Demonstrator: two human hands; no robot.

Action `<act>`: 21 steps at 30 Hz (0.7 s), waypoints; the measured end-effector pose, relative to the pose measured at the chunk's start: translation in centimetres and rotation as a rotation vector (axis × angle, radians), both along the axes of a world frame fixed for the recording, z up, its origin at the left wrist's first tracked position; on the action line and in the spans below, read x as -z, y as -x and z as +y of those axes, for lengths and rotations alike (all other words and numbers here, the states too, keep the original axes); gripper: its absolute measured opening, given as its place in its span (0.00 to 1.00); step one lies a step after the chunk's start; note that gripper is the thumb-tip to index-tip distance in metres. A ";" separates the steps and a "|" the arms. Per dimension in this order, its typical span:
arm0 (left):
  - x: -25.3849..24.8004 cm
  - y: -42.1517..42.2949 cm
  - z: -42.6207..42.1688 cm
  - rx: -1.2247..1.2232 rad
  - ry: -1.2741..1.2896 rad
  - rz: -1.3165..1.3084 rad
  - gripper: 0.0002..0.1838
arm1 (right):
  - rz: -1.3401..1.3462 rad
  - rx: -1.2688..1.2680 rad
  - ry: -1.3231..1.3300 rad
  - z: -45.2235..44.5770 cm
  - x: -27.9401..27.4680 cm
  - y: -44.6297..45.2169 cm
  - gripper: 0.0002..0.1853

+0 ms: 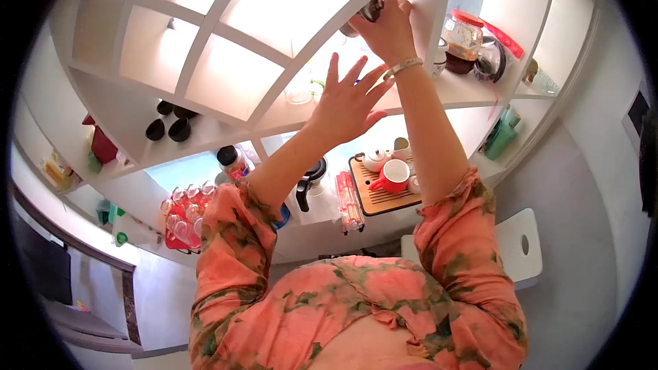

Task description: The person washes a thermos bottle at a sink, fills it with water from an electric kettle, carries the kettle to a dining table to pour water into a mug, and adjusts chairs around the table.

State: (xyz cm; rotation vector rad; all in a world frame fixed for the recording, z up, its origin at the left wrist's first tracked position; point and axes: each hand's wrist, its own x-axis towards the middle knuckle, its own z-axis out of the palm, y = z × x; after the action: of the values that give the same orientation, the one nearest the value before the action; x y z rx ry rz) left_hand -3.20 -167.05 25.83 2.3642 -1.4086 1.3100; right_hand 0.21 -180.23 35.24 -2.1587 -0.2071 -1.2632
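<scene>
My right hand (pixel 389 27) is raised into a compartment of the white shelf, its fingers wrapped round a dark-topped jar (pixel 372 9) near the divider. A bracelet (pixel 403 68) circles that wrist. Lower and to the left, my left hand (pixel 345 105) is held up with its fingers spread and nothing in it. Behind its fingers, a clear glass vessel (pixel 299 90) stands on the shelf, partly hidden. To the right of my right wrist, a red-lidded jar (pixel 464 33) stands among other glass containers.
Below are a wooden tea tray (pixel 377 201), a red cup (pixel 394 176), a white teapot (pixel 375 159), a black-handled pot (pixel 315 178) and red-capped glassware (pixel 185 216). Black cups (pixel 179 130) sit at left. A white chair (pixel 519 247) stands at lower right.
</scene>
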 end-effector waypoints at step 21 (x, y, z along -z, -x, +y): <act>3.0 4.1 3.9 0.359 0.372 -0.106 0.09 | -0.196 -0.428 -0.358 0.4 6.4 19.4 0.37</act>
State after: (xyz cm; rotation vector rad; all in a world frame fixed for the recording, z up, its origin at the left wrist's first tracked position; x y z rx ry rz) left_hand -7.32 -163.18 22.80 1.7384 -1.3865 1.4554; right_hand -19.22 -179.79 28.87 -1.5834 -0.4601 -1.1556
